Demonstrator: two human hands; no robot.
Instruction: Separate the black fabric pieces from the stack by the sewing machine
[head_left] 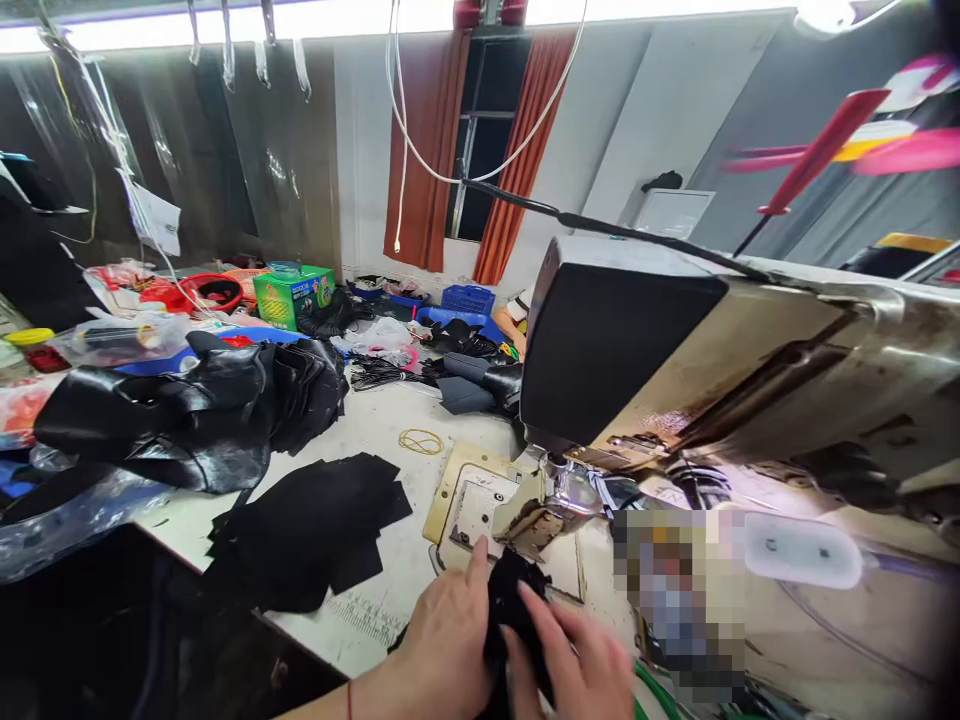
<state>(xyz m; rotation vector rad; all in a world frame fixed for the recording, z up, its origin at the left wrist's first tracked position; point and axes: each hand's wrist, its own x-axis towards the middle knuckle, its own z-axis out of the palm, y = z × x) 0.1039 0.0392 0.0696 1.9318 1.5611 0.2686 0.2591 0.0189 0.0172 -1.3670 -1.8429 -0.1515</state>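
My left hand [442, 640] and my right hand [574, 655] both grip a small black fabric piece [514, 600] at the near edge of the table. The piece lies just in front of the sewing machine's presser foot [551, 505] and brass-coloured needle plate [469, 495]. My left fingers curl over the piece's left side with the forefinger stretched toward the plate. My right fingers press its right side. The sewing machine head [675, 350] looms over the work from the right.
A stack of flat black cut pieces [307, 530] lies left of my hands. A heap of black leather-like material [202, 410] sits further left. A rubber band [420, 441], a green box [292, 295], a blue basket [469, 298] and assorted clutter fill the white table's [375, 420] back.
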